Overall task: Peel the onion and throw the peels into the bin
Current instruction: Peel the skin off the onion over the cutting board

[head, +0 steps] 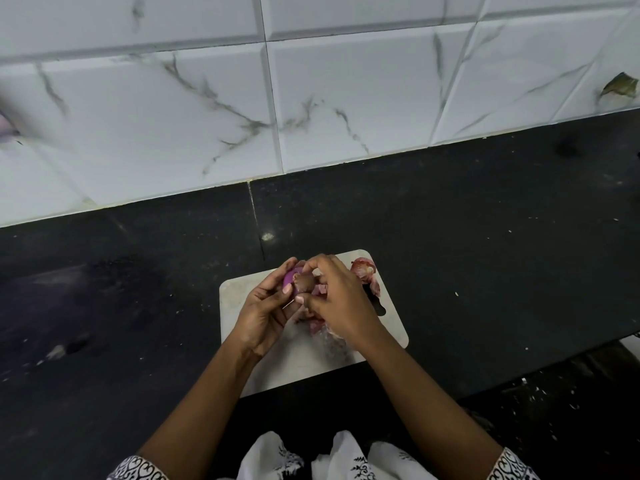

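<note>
A small purple onion [292, 276] with a brown root end is held just above a pale cutting board [239, 296]. My left hand [265, 311] cups it from the left, fingers curled round it. From the right, my right hand [341, 299] pinches at the onion's brown end with thumb and fingertips. Loose pink peels [363, 271] lie on the board's far right corner, and more peel pieces [317, 323] show under my right hand. No bin is in view.
The board lies on a dark stone counter [467, 244] speckled with crumbs. A white marbled tile wall [311, 98] rises behind it. The counter's front edge [554, 368] runs at the lower right. A torn spot [620, 86] marks the wall at far right.
</note>
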### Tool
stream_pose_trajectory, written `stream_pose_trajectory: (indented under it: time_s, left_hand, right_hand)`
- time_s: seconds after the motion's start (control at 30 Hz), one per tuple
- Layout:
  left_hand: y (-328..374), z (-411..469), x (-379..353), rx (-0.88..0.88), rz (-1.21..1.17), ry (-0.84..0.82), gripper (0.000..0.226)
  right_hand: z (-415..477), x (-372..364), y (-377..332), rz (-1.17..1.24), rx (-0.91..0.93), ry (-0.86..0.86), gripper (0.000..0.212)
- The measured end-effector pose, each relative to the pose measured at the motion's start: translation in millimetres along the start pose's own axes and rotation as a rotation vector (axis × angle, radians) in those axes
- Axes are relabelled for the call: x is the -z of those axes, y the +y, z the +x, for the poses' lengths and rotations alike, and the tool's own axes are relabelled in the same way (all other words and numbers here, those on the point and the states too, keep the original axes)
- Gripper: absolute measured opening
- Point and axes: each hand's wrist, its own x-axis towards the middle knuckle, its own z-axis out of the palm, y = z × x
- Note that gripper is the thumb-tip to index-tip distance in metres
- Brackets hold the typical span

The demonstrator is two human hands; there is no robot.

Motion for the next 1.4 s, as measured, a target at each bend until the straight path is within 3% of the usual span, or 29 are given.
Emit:
stream_pose_trajectory:
  time_s: [0.2,0.43,0.67,0.83,1.07,1.2,1.3,1.4]
  left_hand:
    - [3.6,3.7,1.8,-0.035,0.023,0.006,0.07]
    - [3.1,4.8,1.5,-0.061,0.007,0.014,0.065]
    - [2.2,6.0,3.4,-0.128,0.068,0.016,0.059]
    - [1.0,10.1,6.8,-0.17,0.107,0.05,0.059]
    - [6.6,10.3,5.4,-0.219,0.209,0.069,0.076]
    - [8.7,9.5,5.5,-0.24,0.284,0.083,0.081]
    - [8.2,10.2,6.8,-0.253,0.325,0.087,0.08]
    - [6.7,11.0,9.6,-0.263,0.345,0.101,0.069]
  right_hand:
    - [1.9,-3.2,1.1,0.012,0.044,0.039,0.016]
    - [5.1,-4.8,1.0,0.111,-0.021,0.027,0.036]
    - [7.0,-4.6,1.1,0.05,0.004,0.045,0.018]
    - [10.5,-2.6,1.5,0.217,-0.145,0.11,0.021]
    - [13.0,-1.0,-4.1,-0.22,0.06,0.201,0.014]
    - [15.3,-1.9,-6.6,-0.312,0.093,0.184,0.011]
    - [17.9,0.0,-6.2,-0.199,-0.002,0.104,0.007]
    - [16.1,4.1,-9.8,0.153,-0.126,-0.03,0.004]
